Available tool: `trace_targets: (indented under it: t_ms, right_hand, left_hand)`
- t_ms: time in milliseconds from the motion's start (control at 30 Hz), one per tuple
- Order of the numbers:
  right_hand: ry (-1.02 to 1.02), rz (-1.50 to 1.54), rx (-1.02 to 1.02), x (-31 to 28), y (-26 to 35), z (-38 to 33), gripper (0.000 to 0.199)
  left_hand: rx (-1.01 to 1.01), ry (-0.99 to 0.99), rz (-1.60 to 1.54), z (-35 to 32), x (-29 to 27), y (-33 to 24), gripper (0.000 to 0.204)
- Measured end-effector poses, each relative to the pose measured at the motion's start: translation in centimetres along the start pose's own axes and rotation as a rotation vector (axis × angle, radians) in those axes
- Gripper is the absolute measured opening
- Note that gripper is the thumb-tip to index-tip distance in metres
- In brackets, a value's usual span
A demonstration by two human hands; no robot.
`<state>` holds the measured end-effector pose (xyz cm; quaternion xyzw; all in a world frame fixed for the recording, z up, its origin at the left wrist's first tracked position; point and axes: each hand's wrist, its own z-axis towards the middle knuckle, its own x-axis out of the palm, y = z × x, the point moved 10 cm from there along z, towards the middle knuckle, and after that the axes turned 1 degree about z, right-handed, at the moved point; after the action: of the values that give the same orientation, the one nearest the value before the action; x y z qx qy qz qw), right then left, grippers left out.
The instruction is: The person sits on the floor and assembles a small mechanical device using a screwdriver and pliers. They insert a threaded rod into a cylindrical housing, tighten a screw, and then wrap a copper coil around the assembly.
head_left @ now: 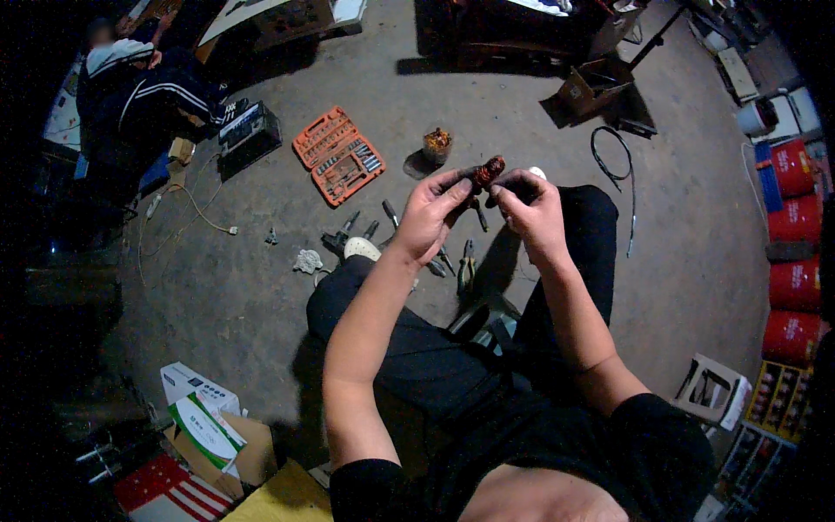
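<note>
Rust-coloured part (488,170) — small, elongated and knobbly — sits high in the middle of the view, pinched between both hands above the person's knees. It tilts, its upper end toward one o'clock. The left hand (432,213) grasps its lower end, thumb and forefinger closed on it, fingertips dark with grime. The right hand (531,209) closes on it from the three o'clock side, fingers curled around the shaft; exactly how much of the part it covers I cannot tell.

Beyond the hands, at about eleven o'clock from the part, an orange socket set (338,155) lies open on the concrete floor (261,287). Just beside it, toward the part, stands a small cup (437,144) filled with brownish bits. Below the hands, loose hand tools (383,228) — pliers and drivers among them — lie scattered on the floor near the person's left knee, with a crumpled rag (307,260) at nine o'clock from them.

A black cable (613,165) loops on the floor at two o'clock. Red cylinders (793,261) line the three o'clock rim. Cardboard boxes (209,418) rest at seven o'clock. Another person (139,87) in dark clothing with white stripes sits at ten o'clock, well apart.
</note>
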<state>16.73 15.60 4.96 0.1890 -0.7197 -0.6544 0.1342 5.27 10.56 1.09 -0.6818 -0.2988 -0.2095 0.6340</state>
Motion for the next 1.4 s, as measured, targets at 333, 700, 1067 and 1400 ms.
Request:
trace_targets:
  t_ms: [333, 700, 1067, 1400]
  right_hand:
    - [0.032, 0.348, 0.225, 0.6, -2.1, -0.4, 0.012]
    - [0.097, 0.374, 0.167, 0.0, -2.2, -0.6, 0.022]
    - [-0.106, -0.01, -0.19, -2.1, 0.9, -0.1, 0.017]
    - [-0.205, -0.297, -0.548, -2.1, 3.4, -1.9, 0.011]
  left_hand:
    - [0.604, -0.11, 0.975, -2.4, 3.9, -6.0, 0.025]
    - [0.956, -0.013, 1.451, -4.5, 6.5, -6.3, 0.05]
    - [0.366, -0.079, 0.675, -1.6, 2.0, -4.2, 0.057]
    - [0.174, -0.004, 0.358, -0.2, 0.5, -1.7, 0.03]
